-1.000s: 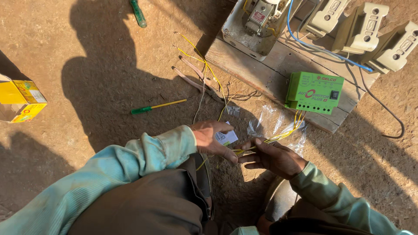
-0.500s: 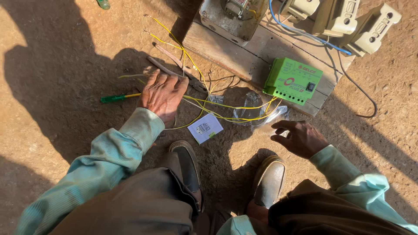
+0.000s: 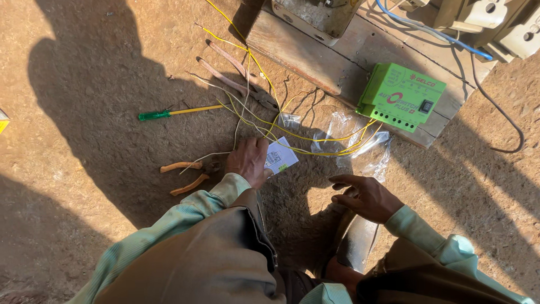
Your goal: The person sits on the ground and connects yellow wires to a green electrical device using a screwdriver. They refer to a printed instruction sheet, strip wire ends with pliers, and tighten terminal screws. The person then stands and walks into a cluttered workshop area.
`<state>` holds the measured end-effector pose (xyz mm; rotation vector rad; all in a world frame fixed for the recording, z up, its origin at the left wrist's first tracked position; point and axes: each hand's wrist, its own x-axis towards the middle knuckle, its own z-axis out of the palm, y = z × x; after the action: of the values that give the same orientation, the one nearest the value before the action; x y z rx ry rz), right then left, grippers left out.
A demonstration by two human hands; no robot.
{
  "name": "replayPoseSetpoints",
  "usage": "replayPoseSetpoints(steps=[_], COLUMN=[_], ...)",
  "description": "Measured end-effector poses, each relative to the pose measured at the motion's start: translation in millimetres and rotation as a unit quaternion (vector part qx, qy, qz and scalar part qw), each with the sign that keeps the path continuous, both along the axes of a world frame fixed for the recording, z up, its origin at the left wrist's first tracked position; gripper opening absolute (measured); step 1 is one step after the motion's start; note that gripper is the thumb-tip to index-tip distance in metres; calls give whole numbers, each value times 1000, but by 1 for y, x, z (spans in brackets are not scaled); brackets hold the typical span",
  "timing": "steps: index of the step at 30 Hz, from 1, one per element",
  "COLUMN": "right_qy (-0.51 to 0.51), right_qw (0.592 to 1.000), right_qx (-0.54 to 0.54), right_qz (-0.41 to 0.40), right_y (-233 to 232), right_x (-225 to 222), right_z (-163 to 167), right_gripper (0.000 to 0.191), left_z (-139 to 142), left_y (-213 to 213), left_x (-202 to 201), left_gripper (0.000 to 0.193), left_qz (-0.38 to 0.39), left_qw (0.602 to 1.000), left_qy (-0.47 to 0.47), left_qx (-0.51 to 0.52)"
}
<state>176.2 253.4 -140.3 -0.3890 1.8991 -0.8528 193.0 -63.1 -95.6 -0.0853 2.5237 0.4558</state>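
Well, ground: bare packed dirt, half in the person's shadow, with wide open room on the left side.
Left hand (image 3: 248, 160): palm down on the dirt, fingers loosely together — nothing gripped that I can see; it lies over a thin white wire, touching the near edge of a small white paper slip (image 3: 279, 157).
Pliers (image 3: 188, 174): orange-handled, handles spread, lying just beside the left hand on its outer side.
Right hand (image 3: 363, 196): hovering above the ground, fingers half curled and empty, near the lower edge of the clear plastic bag (image 3: 354, 138) but apart from it.
Yellow wires (image 3: 292, 134): a loose tangle running from the board past the slip and into the green box (image 3: 402, 97).
Green box: sits at the front edge of the wooden board (image 3: 332, 62), one corner near the lip.
Screwdriver (image 3: 177, 112): green handle, yellow shaft, lying alone — well apart from both hands.
Shoe (image 3: 360, 242): dark, under the right wrist, closing off the room there.
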Motion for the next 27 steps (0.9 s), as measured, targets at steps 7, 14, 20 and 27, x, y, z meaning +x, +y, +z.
replayPoseSetpoints(steps=[7,14,20,27], right_qy=[-7,-22,-74,-76], right_qw=[1000,997,972,974], right_qx=[-14,-68,-198,-205], right_qz=[-23,-24,-103,62], right_y=[2,-5,-25,-47], right_x=[5,1,-32,-17], right_z=[-7,0,16,-31], right_gripper=[52,51,45,61], left_z=[0,0,23,13], left_y=[9,-9,-38,-2], left_x=[-7,-6,-19,-20], left_gripper=[68,28,20,45], left_qz=[52,147,124,125], left_qw=[998,980,975,983], left_qy=[-23,-105,-111,-127], left_qx=[-23,87,146,51])
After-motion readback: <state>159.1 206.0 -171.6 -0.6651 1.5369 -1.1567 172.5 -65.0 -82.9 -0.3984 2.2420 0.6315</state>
